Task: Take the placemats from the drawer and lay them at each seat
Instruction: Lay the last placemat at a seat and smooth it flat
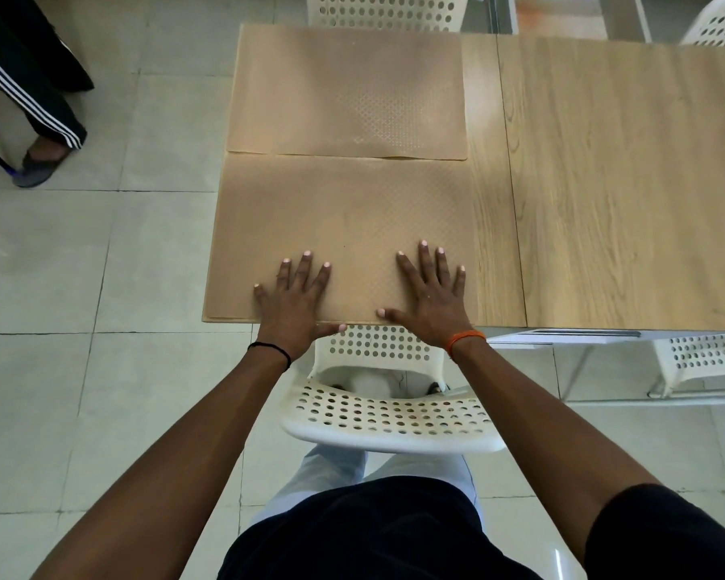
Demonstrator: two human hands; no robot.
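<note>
Pressing near mat (344,228) flat at table (603,182) edge w/ both palms: left hand (296,297) and right hand (430,293) spread wide, gripping nothing. Far mat (348,90) lies just beyond. Looks thin, floppy, light, textured; prob best lifted by edge or corners.

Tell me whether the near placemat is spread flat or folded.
Spread flat: the near placemat lies open on the table, left hand and right hand pressing it.

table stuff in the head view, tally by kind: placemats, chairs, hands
Tan textured placemats: 2, near and far
White perforated plastic chairs: 4, near, far, near right, far right
Hands flat on the near placemat: 2, left hand and right hand
Total: 8
</note>
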